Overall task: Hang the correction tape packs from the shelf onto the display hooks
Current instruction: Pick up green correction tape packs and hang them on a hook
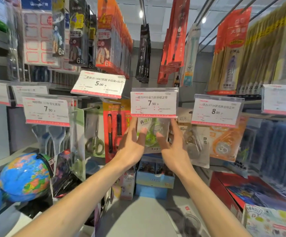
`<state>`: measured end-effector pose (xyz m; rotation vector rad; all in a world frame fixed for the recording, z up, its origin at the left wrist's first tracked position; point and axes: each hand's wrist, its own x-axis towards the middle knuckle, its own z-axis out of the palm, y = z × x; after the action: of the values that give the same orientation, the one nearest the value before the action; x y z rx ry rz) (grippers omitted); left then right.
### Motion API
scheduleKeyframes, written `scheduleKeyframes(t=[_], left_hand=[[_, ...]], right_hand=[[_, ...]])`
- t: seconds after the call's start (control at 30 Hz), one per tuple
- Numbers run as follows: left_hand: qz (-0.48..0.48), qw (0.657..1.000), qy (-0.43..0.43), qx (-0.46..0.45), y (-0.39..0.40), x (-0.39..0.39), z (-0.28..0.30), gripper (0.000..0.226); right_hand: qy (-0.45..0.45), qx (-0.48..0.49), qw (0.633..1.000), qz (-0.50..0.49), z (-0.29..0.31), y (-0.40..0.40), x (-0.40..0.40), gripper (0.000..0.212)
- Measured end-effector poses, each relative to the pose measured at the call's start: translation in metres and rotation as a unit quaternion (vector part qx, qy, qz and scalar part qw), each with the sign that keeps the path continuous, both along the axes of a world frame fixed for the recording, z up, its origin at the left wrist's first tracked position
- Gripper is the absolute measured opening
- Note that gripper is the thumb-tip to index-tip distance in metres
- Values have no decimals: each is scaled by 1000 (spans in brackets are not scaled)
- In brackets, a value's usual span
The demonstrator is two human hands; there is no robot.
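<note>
Both hands, left point(133, 144) & right point(172, 147), are holding a green tape pack point(153, 134), fingers spread on its face. Price tag point(153, 103) is covering pack's top; scissors point(95, 142) hanging to the left.

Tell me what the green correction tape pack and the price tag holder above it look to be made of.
Green correction tape pack: apparently clear glossy plastic over a printed card, since the green dispenser shows through. Price tag holder: likely clear rigid plastic sleeve with a paper label inside; its edges catch light.
</note>
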<state>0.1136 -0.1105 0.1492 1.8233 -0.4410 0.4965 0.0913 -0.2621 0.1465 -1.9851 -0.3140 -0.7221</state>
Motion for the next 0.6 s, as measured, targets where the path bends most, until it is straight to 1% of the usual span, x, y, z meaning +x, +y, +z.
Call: scheduleKeyframes(t=[0.13, 0.2, 0.27, 0.33, 0.4, 0.47, 0.5, 0.53, 0.6], left_hand=[[4, 1000, 15, 14, 1, -8, 4, 62], [16, 999, 31, 10, 4, -15, 6, 61], [39, 998, 41, 23, 8, -23, 6, 58], [48, 997, 26, 48, 13, -30, 3, 57], [61, 996, -14, 66, 17, -38, 0, 57], [83, 994, -41, 53, 22, -49, -4, 53], [92, 994, -40, 36, 24, -56, -7, 50], [96, 995, -28, 14, 26, -63, -10, 45], [91, 995, -2, -28, 27, -79, -20, 33]], right_hand=[[37, -16, 999, 1, 0, -5, -3, 77], [44, 23, 998, 32, 0, -10, -7, 78], [32, 60, 996, 59, -1, -14, -12, 69], [27, 69, 995, 68, -4, -19, -16, 57], [38, 85, 993, 74, -7, -24, -26, 51], [46, 102, 992, 56, -14, -31, -41, 57], [56, 114, 991, 46, -18, -35, -48, 60], [63, 131, 988, 45, -22, -39, -56, 55], [62, 167, 982, 69, -30, -45, -71, 29]])
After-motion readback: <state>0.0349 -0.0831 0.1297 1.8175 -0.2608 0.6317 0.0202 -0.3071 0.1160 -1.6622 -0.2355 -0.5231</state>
